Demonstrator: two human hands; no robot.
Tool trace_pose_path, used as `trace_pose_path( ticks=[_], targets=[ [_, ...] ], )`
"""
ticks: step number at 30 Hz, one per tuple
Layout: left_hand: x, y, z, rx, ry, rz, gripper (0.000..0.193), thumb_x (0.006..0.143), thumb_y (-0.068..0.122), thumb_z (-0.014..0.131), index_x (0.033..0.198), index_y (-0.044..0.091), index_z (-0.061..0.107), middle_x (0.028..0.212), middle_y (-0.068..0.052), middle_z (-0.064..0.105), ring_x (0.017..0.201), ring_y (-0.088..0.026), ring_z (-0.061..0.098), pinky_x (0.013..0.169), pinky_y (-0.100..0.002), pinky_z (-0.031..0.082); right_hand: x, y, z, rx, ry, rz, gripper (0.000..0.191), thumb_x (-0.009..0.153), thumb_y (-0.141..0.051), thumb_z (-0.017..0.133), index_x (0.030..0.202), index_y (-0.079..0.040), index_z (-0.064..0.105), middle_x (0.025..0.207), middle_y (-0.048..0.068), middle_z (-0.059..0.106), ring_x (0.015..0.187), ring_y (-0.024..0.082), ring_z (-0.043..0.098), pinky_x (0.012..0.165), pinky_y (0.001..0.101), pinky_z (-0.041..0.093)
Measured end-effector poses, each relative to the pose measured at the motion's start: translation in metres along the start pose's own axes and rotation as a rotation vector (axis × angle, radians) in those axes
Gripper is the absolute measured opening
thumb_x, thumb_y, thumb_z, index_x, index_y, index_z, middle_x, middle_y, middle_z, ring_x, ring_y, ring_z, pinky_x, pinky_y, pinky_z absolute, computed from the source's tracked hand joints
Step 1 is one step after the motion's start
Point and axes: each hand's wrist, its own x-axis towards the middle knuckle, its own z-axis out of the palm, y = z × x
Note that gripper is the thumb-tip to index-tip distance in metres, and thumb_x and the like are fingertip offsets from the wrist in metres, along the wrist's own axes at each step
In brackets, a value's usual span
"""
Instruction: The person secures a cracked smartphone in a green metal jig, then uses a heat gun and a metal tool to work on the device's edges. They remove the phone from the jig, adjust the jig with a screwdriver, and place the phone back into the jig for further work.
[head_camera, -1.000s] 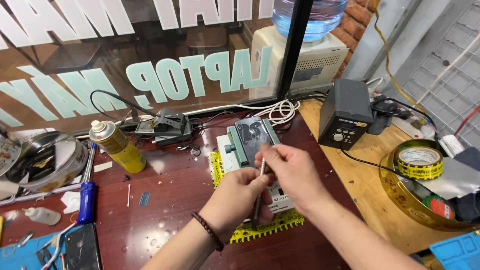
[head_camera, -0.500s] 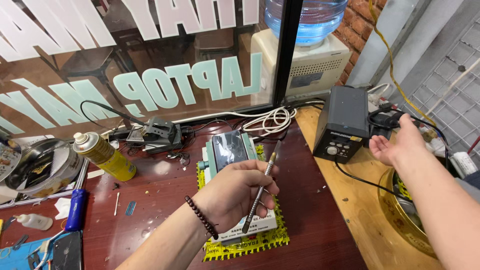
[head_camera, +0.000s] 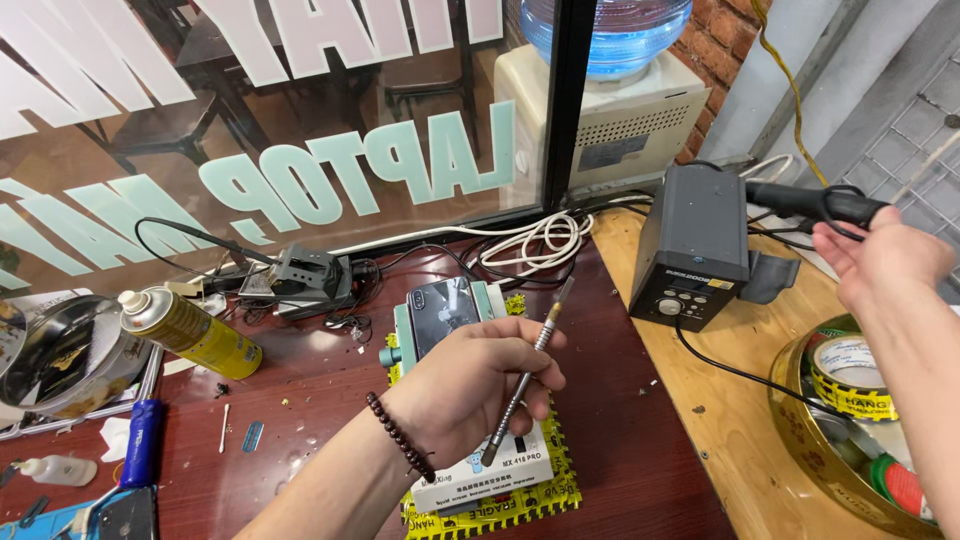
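Observation:
My left hand (head_camera: 470, 385), with a dark bead bracelet on the wrist, grips a thin metal tool (head_camera: 525, 375) held upright over a phone (head_camera: 440, 315) clamped in a green holder. The holder rests on a white box (head_camera: 495, 470) on a yellow mat (head_camera: 555, 495). My right hand (head_camera: 880, 260) is far to the right, open, its fingers at the black hot-air handle (head_camera: 815, 200) beside the black rework station (head_camera: 695, 245).
A yellow spray can (head_camera: 190, 330) lies at the left by a metal bowl (head_camera: 55, 355). A blue-handled tool (head_camera: 140, 455) and small bottle (head_camera: 60, 468) sit front left. Cables (head_camera: 540, 240) run along the window. A round tin (head_camera: 800, 430) with tape rolls stands front right.
My right hand left the phone and swung right, up to the hot-air handle by the station. My left hand stayed over the phone with the metal tool.

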Motion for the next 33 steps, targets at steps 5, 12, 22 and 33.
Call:
trace_pose_path(
  ticks=[5, 12, 22, 33],
  targets=[
    [-0.005, 0.005, 0.008, -0.055, -0.096, 0.081, 0.011, 0.097, 0.017, 0.073, 0.096, 0.007, 0.067, 0.061, 0.002, 0.058, 0.041, -0.007, 0.042, 0.034, -0.024, 0.029, -0.024, -0.002, -0.049, 0.356, -0.174, -0.012, 0.045, 0.118, -0.041, 0.046, 0.125, 0.001, 0.061, 0.104, 0.010, 0.073, 0.095, 0.021, 0.077, 0.091, 0.0352, 0.065],
    [0.004, 0.036, 0.042, 1.019, 0.222, 0.839, 0.029, 0.092, 0.010, 0.065, 0.119, 0.008, 0.075, 0.088, -0.008, 0.074, 0.081, -0.023, 0.069, 0.070, -0.034, 0.056, -0.173, -0.014, -0.041, 0.205, -0.329, -0.210, 0.034, 0.118, -0.032, 0.045, 0.126, -0.001, 0.056, 0.099, 0.012, 0.067, 0.086, 0.025, 0.068, 0.082, 0.0390, 0.059],
    [0.059, 0.048, 0.131, 1.845, 0.004, 0.879, 0.045, 0.069, 0.016, 0.078, 0.113, 0.013, 0.068, 0.113, -0.013, 0.070, 0.103, -0.033, 0.070, 0.083, -0.046, 0.056, -0.204, -0.022, -0.060, 0.074, -0.477, -0.054, 0.034, 0.119, -0.032, 0.051, 0.115, -0.001, 0.065, 0.090, 0.010, 0.062, 0.073, 0.019, 0.057, 0.065, 0.0318, 0.047],
    [0.072, 0.030, 0.128, 1.498, 0.230, 0.569, 0.034, 0.067, 0.036, 0.077, 0.084, 0.007, 0.076, 0.080, -0.018, 0.075, 0.076, -0.031, 0.074, 0.075, -0.042, 0.060, -0.084, -0.007, -0.139, -1.459, 0.082, -0.206, 0.071, 0.083, -0.045, 0.084, 0.140, -0.007, 0.064, 0.124, 0.023, 0.071, 0.106, 0.036, 0.070, 0.088, 0.0451, 0.055]
  ],
)
